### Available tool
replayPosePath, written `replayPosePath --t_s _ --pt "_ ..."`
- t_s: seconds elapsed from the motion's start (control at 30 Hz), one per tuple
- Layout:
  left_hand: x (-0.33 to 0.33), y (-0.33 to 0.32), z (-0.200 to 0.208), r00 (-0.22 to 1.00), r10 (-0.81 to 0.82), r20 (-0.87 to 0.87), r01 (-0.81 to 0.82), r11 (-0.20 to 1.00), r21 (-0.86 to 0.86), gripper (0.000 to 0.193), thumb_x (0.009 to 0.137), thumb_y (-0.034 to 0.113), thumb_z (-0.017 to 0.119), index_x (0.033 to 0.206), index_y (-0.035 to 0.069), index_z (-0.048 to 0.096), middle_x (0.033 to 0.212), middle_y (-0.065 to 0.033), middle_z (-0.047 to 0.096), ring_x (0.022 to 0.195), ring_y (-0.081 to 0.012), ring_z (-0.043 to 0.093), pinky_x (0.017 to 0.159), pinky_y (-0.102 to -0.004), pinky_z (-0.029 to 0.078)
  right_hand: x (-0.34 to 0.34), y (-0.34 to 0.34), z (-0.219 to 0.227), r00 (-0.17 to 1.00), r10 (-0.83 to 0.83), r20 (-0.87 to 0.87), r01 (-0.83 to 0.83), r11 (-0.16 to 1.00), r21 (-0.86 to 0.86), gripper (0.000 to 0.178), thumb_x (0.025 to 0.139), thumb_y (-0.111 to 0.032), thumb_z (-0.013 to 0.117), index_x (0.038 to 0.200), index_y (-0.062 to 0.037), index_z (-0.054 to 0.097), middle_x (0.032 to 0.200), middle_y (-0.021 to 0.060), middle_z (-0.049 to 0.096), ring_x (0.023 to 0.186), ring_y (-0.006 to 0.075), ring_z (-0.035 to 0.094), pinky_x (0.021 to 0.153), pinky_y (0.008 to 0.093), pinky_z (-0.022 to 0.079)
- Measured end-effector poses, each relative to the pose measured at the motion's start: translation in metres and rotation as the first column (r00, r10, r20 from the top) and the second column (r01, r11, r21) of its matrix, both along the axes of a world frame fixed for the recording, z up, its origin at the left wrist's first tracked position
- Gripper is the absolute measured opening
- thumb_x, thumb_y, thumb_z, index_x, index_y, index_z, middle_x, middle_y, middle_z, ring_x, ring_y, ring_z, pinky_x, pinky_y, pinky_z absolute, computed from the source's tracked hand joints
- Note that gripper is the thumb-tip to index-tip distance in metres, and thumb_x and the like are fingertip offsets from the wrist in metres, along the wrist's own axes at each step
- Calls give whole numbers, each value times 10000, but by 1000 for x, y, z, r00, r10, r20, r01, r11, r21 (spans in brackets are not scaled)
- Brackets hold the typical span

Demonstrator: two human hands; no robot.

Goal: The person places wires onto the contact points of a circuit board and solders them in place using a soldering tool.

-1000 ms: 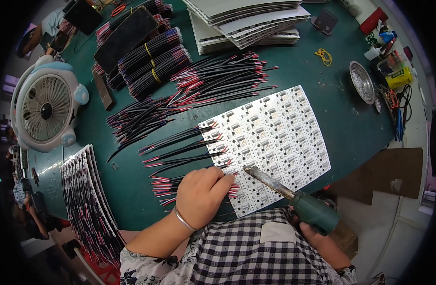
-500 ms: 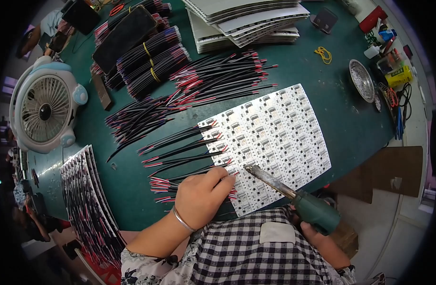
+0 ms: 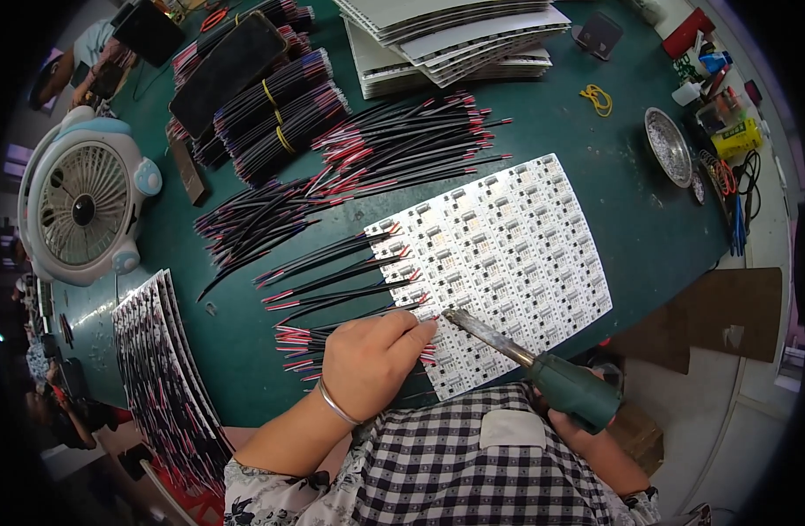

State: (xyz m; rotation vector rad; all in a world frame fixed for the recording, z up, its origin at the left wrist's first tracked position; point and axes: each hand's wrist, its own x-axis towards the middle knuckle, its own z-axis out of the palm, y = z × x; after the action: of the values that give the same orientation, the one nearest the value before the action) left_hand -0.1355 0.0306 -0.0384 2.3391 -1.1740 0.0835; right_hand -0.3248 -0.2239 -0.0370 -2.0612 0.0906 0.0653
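Observation:
A white circuit board panel [image 3: 516,254], filled with rows of small components, lies at a slant on the green table. Black wires [image 3: 319,261] with red and white ends stick out from its left edge in several bunches. At that edge my left hand [image 3: 372,359] is closed in a pinch on a wire, whose end is mostly covered by the fingertips. My right hand [image 3: 570,431], partly hidden behind the handle, grips a green-handled soldering iron [image 3: 570,390]. The iron's metal tip points left and sits on or just over the board, close beside my left fingertips.
Loose wires [image 3: 411,140] and tied wire bundles [image 3: 280,118] lie beyond the panel, with a dark phone [image 3: 231,74] on top. White panels [image 3: 455,44] are stacked at the back. A fan [image 3: 82,206] and wired panels [image 3: 166,377] stand left; a metal dish [image 3: 668,147] is right.
The soldering iron has shifted slightly left, bringing its tip nearer my left fingertips. My right hand moved with it. The left hand stays at nearly the same spot on the panel's edge.

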Motion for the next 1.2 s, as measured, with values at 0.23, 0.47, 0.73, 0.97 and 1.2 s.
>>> replayPosePath --t_s 0.23,0.47,0.73,0.97,1.2 --pt "1 0 0 1000 3 -19 -4 1000 -21 298 661 87 711 953 144 692 826 11 626 670 -170 617 542 -306 461 3 1 2 997 57 59 -50 993 -111 372 751 -100 711 1107 -22 637 1102 132 645 1012 297 616 887 381 472" --pt "1 1 1 1000 4 -28 -4 1000 -6 307 646 87 723 947 142 693 842 11 629 686 -172 621 556 -308 467 10 5 13 988 88 127 -51 961 -271 328 741 -99 701 1063 -38 672 1082 125 665 1000 302 627 883 373 487" --pt "2 0 2 999 9 -36 -9 1000 0 365 587 43 721 938 141 692 849 7 628 676 -187 612 555 -315 469 13 8 20 999 -30 39 34 995 -89 271 800 -187 674 1029 -42 674 982 89 689 891 263 651 817 357 498" --pt "7 0 4 992 18 -122 -16 1000 16 398 582 -9 685 942 161 695 844 2 618 673 -212 608 555 -326 471 -5 -1 4 1000 19 19 -17 994 -106 334 754 -104 720 1074 -31 660 1081 129 656 1005 292 622 867 379 492" --pt "7 1 6 988 13 -151 -11 1000 12 389 593 -17 668 938 162 696 850 3 616 684 -217 610 563 -333 476 2 4 11 996 56 69 -45 986 -161 353 734 -93 732 1074 -32 663 1091 134 652 1010 295 620 868 377 494"
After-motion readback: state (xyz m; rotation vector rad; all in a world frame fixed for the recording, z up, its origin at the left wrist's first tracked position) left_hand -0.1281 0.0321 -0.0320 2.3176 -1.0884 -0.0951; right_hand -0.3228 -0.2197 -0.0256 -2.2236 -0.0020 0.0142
